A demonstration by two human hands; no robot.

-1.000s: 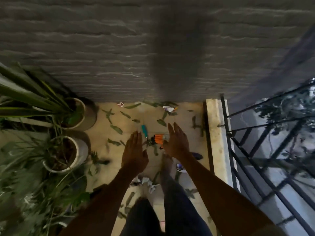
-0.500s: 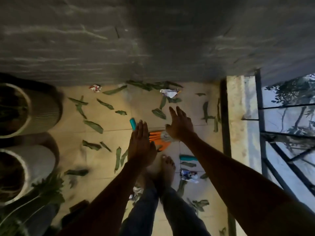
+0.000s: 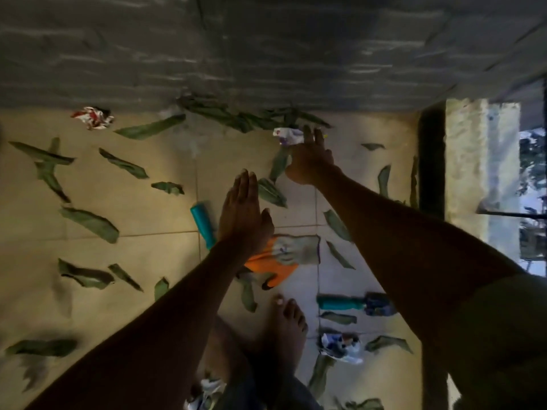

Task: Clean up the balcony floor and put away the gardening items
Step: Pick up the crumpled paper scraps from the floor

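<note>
Since half a second ago our right hand (image 3: pixel 310 161) has stretched farther out, fingers straight, to the crumpled white wrapper (image 3: pixel 288 137) by the wall, so we judge litter pickup is starting; our left hand (image 3: pixel 241 214) hovers flat and empty over the orange glove (image 3: pixel 281 258). On the floor tiles (image 3: pixel 133 255) we count one glove, two teal-handled tools (image 3: pixel 204 224), at least four paper scraps and well over a dozen leaves (image 3: pixel 88 223).
</note>
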